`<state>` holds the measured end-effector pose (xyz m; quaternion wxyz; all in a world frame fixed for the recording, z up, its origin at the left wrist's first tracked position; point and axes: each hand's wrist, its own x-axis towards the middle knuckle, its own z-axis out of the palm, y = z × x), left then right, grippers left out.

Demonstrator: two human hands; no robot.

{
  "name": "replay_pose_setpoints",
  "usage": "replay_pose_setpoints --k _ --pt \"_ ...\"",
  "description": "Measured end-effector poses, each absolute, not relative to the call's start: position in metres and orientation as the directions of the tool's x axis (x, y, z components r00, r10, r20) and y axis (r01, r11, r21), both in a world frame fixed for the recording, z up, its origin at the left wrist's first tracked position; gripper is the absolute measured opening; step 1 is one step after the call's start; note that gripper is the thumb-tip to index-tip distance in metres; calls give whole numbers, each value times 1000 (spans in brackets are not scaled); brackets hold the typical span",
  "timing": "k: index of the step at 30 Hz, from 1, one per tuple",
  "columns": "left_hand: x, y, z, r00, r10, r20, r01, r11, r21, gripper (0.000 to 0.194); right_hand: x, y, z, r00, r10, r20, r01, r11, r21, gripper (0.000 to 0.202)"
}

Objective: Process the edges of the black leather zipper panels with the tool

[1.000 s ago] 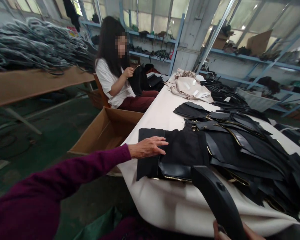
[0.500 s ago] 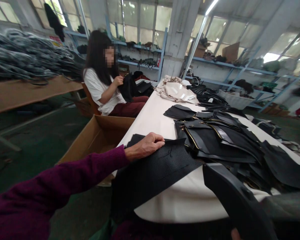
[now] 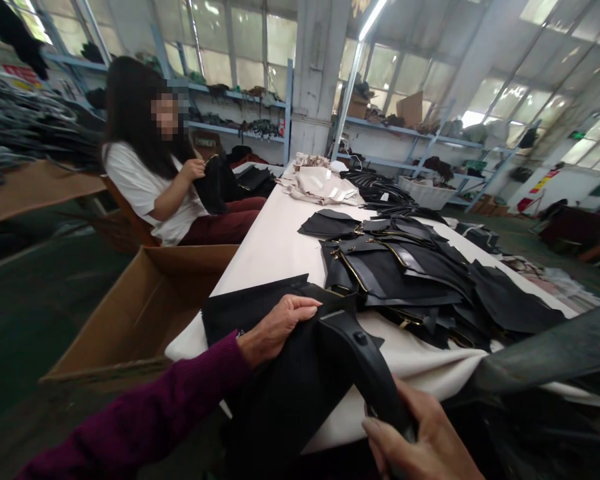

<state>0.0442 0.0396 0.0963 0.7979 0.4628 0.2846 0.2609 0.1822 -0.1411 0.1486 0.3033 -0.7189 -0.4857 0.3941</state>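
Note:
Black leather-like material (image 3: 290,380) hangs over the near edge of the white-covered table (image 3: 260,247). My left hand (image 3: 280,327), in a purple sleeve, pinches its upper edge between thumb and fingers. My right hand (image 3: 420,427), at the lower right, is wrapped round the handle of a black curved tool (image 3: 365,363). The tool's flat head rests against the material, just right of my left fingertips. Beyond lies a pile of black pieces with gold zippers (image 3: 405,267).
A person in a white shirt (image 3: 140,187) sits at the left holding black material. An open cardboard box (image 3: 115,320) stands left of the table. Beige cloth pieces (image 3: 325,187) and black straps (image 3: 380,190) lie farther back. A grey bar (image 3: 550,347) crosses at right.
The view has turned right. My right hand has come into view with the tool, whose head now meets the material by my left hand. The material's upper edge is folded differently.

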Motion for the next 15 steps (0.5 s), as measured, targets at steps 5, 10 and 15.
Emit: replay_pose_setpoints --k 5,10,15 --pt "45 35 87 702 681 -208 -170 444 880 28 195 -107 158 265 951 -156 435 -263 -861 18" --pt "49 39 83 645 728 -231 -237 478 846 27 211 -109 168 334 939 -77 510 -248 -824 30" --pt "53 43 80 651 725 -224 -231 471 851 32 200 -132 159 331 918 -219 507 -369 -779 23"
